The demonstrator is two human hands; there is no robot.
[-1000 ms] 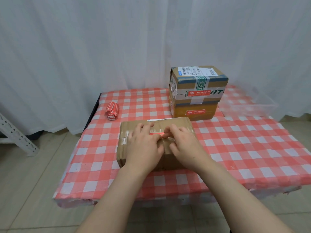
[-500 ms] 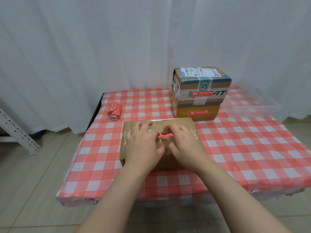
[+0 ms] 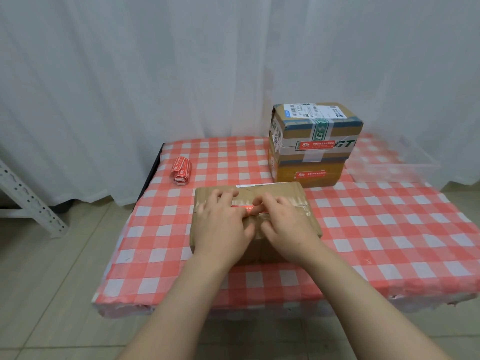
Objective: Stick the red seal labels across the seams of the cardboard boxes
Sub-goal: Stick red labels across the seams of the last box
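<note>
Toward the table's (image 3: 389, 229) near edge, the left hand (image 3: 220, 224) lies flat with fingers spread on the box (image 3: 275, 190). The right hand (image 3: 288, 222) has bent fingertips on the label (image 3: 242, 208), which lies on the box's taped top seam; whether they pinch or press it, I cannot tell. This seal looks nearly stuck and probably only needs smoothing. Farther off, near the far left corner, lies the roll (image 3: 181, 170). Toward the far right edge, the stacked boxes (image 3: 315, 131) each show a red seal in front, apparently finished.

Three cardboard boxes (image 3: 281, 190) (image 3: 293, 126) (image 3: 333, 168); three stuck seal labels (image 3: 240, 203) (image 3: 315, 145) (image 3: 310, 174); one label roll (image 3: 181, 170); one clear tray (image 3: 405, 168); two hands (image 3: 220, 227) (image 3: 288, 224).
</note>
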